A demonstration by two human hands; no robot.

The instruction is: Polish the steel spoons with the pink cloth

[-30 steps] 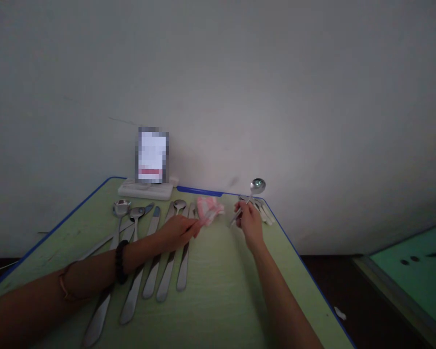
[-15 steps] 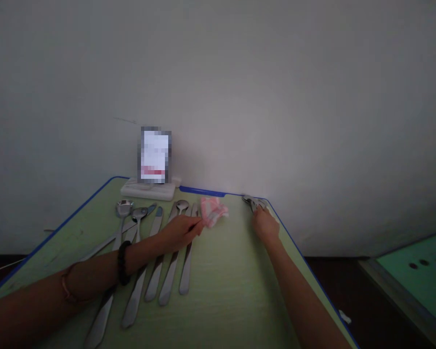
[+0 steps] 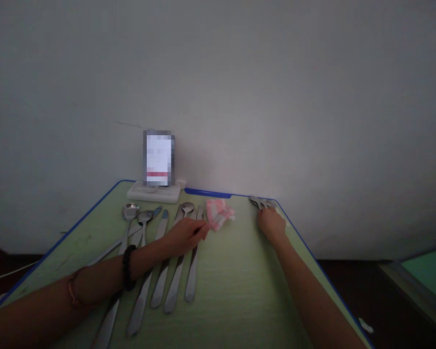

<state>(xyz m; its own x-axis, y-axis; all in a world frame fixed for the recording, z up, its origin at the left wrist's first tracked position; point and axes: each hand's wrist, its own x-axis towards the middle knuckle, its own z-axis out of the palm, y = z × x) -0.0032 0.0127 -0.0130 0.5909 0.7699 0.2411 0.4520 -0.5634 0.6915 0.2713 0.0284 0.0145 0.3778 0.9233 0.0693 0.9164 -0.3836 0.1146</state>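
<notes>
My left hand pinches the near edge of a pink-and-white cloth, whose crumpled far part spreads on the table. Under and beside my left forearm lie long-handled metal utensils: a ladle, a slotted-looking spoon, a round spoon and several flat handles, one a knife-like piece. At the far right corner my right hand is closed over a small bunch of metal cutlery. Its fingertips are partly hidden, and the exact kinds of cutlery are hard to make out.
The pale green table has a blue edge and stands against a grey wall. A lit, blurred screen stands on a white base at the back left. A green panel is at the right.
The whole view has shifted slightly, so things sit a little further right and lower. My right hand stays at the cutlery, its fingers reaching slightly further over it; my left keeps the cloth.
</notes>
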